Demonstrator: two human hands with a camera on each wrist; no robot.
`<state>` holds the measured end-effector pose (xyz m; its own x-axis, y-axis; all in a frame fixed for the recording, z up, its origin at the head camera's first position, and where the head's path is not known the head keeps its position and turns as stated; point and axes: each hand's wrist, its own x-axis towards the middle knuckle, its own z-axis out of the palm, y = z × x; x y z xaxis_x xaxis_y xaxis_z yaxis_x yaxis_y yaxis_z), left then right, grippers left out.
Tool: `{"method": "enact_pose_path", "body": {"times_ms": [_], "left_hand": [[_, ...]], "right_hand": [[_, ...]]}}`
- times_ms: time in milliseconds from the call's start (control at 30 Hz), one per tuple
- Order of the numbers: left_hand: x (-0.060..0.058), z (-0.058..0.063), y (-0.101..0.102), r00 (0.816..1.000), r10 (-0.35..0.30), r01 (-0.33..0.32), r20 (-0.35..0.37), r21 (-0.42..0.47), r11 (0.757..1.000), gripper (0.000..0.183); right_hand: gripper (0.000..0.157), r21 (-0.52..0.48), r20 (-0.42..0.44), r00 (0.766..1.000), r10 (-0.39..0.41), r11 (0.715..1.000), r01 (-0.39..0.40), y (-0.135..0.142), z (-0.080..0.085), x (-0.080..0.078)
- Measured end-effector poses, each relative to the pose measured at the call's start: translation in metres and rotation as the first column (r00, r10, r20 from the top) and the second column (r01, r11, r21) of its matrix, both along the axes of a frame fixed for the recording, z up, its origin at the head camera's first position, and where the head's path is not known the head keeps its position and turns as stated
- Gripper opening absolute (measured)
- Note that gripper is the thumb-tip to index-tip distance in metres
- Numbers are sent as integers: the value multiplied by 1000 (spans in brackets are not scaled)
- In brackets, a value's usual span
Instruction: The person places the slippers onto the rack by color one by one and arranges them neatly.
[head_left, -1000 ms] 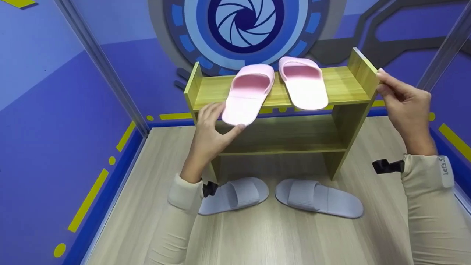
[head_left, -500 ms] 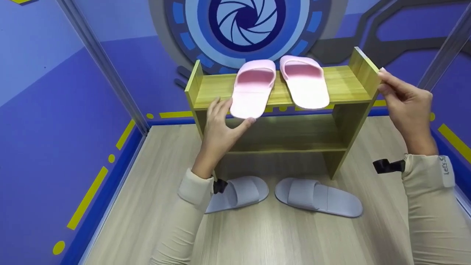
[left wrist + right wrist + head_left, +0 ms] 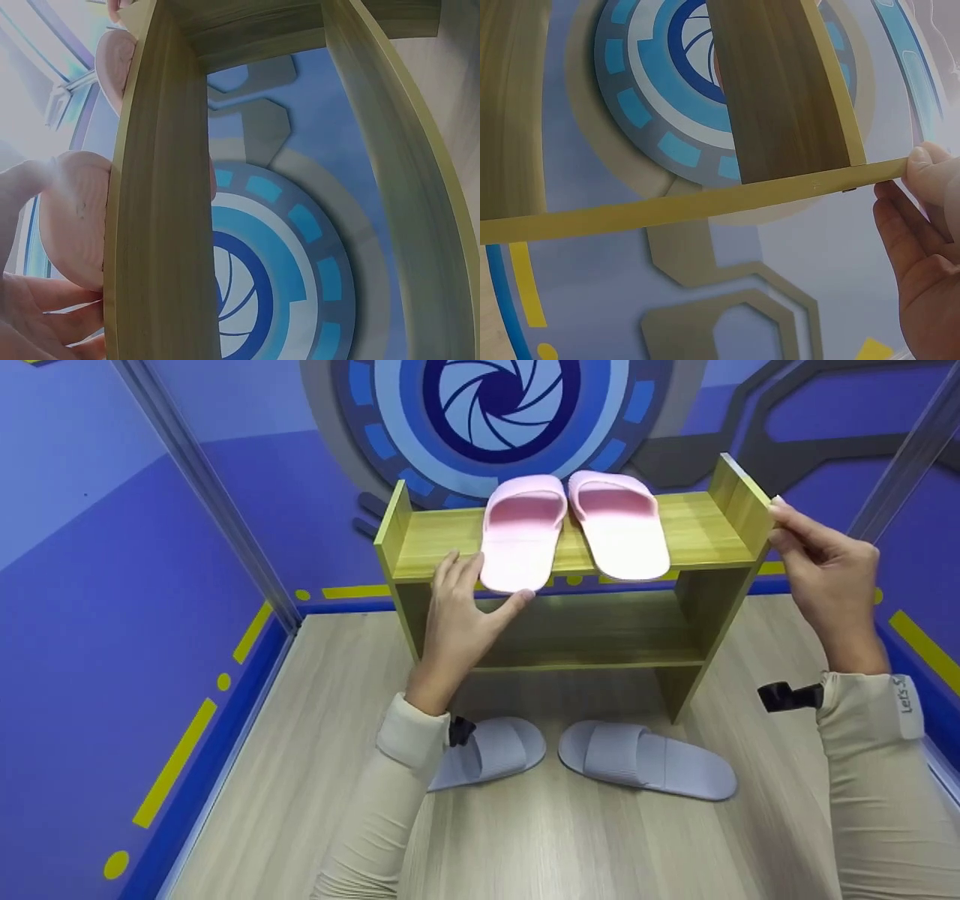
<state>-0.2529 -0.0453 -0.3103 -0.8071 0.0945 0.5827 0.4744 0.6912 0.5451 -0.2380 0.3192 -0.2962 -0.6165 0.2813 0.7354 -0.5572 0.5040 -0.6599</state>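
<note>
Lower centre: grey slide slippers [image 3: 649, 761] on the floor [image 3: 540, 847]; centre: left hand [image 3: 461, 619] holds the left pink slide slipper [image 3: 521, 547] at its heel, atop the wooden rack [image 3: 694, 521]; right: right hand [image 3: 832, 581] pinches the side panel [image 3: 741, 508]; upper centre: right pink slide slipper [image 3: 625, 529] beside the left one.

One view from above, two up close

The head view looks forward and steeply down at the wooden shoe rack [image 3: 600, 634]. Both wrist views stand much nearer, turned sideways, facing the back wall [image 3: 255, 495] from below the rack's top board [image 3: 161, 210]: the left includes the undersides of the pink slippers [image 3: 75, 217], the right the edge of a side panel [image 3: 652, 211]. All three share the wall's round emblem [image 3: 501, 405].
</note>
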Motion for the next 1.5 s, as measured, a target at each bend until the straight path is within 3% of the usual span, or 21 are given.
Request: {"method": "enact_pose_path", "body": {"times_ms": [333,800,1000,1200,1333,1500], "left_hand": [[-2,2,6,999,32,-32,-10,-56,998,76],[-4,-2,11,997,54,-57,-48,-59,997,76],[-4,-6,8,999,18,-20,-48,-37,999,75],[-3,-12,3,992,-42,40,-122,-22,999,71],[-2,-19,-1,974,-112,112,-195,-8,994,69],[-1,-29,-10,937,-206,213,-280,-5,977,68]], "right_hand": [[26,11,-3,1000,-20,1000,20,0,-1,-2],[26,19,-2,1000,-23,1000,23,-2,-2,0],[26,6,12,1000,-14,1000,14,-2,0,2],[27,16,12,1000,-18,1000,18,-2,1,2],[27,33,7,999,-34,999,33,-2,1,2],[26,33,10,999,-42,999,42,-2,1,2]]}}
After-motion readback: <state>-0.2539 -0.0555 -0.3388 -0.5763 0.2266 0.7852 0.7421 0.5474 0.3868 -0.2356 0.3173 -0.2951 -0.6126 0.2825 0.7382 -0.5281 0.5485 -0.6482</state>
